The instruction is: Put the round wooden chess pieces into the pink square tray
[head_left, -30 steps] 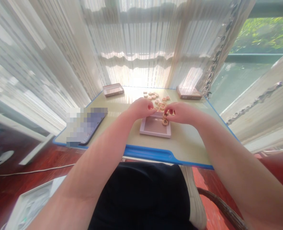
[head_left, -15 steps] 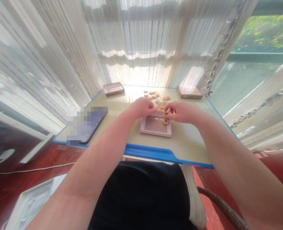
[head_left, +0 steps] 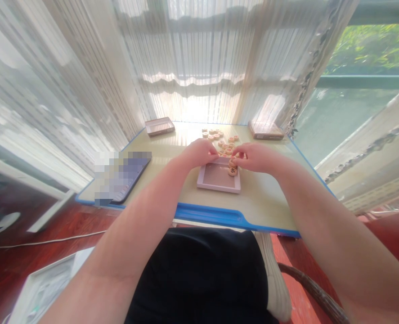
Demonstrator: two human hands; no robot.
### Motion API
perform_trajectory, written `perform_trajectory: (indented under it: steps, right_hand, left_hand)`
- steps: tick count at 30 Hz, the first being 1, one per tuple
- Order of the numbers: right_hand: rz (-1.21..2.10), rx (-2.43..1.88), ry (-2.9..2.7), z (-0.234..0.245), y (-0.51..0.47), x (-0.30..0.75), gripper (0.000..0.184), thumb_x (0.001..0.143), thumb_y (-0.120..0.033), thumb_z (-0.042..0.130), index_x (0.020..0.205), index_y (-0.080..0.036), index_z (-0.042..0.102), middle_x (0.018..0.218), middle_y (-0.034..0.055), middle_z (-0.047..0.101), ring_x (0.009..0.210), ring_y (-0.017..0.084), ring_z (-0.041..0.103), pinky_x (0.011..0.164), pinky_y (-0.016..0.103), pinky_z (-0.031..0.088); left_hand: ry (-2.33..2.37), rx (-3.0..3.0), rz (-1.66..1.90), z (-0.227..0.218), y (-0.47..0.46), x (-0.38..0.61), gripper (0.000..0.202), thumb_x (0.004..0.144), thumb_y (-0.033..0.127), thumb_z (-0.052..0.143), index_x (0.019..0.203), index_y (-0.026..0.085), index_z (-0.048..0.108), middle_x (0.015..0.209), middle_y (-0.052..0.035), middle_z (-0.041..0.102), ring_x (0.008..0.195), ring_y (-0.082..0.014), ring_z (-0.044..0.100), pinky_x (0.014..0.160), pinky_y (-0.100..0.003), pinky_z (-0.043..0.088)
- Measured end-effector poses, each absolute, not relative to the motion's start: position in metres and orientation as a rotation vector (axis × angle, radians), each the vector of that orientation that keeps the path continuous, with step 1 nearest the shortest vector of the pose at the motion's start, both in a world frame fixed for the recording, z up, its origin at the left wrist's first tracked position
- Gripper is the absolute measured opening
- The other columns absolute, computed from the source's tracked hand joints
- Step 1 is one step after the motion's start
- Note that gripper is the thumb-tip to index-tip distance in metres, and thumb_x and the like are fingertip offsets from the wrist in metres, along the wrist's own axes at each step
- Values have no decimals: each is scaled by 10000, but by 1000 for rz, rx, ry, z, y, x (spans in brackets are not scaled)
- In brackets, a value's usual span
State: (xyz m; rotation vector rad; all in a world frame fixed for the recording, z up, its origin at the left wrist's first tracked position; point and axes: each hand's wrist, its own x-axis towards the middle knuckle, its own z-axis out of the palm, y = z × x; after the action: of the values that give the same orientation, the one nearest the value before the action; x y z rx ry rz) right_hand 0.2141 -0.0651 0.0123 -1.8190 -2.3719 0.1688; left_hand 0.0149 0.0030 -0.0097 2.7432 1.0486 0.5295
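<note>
A shallow pinkish-white box [head_left: 218, 188] lies in front of me near the table's front edge. My left hand [head_left: 202, 152] is closed at its far left rim, the fingertips pinching there. One round wooden Chinese chess piece [head_left: 232, 171] with a dark character rests inside at the right side. Just behind it, my right hand [head_left: 251, 156] holds another Chinese chess piece [head_left: 232, 163] between thumb and fingers. Several loose pieces [head_left: 214, 134] are scattered on the table beyond the box, some partly hidden by my hands.
A shallow open box [head_left: 160, 127] stands at the table's back left, and a flat box [head_left: 266, 130] at the back right. To the left lies a dark tablet-like device [head_left: 132, 177], partly blurred out. A blue tray ledge [head_left: 212, 215] runs along the table's front edge.
The piece in my right hand has tipped, so its dark character no longer shows plainly. Both hands stay almost in place; the view has shifted slightly.
</note>
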Motion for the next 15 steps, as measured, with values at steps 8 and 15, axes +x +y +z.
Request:
perform_trajectory:
  steps: [8,15]
  right_hand:
    - [295,-1747,-2472,11,-67,217,670,601,-591,661,1183,-267,590,1064,57,626,890,243,586,747,324,432]
    - [271,-1771,-2465,10,-68,213,600,621,-547,658,1145,-259,606,1089,65,607,923,254,578,749,326,432]
  left_hand:
    - [1006,2794,477,-14,8,14,251,746,274,518,781,208,757,677,-16,660,691,-157,565,661,-267,399]
    - [1018,2727,522,-10,3,15,203,713,246,549,737,198,745,597,-9,629,678,-154,552,656,-251,394]
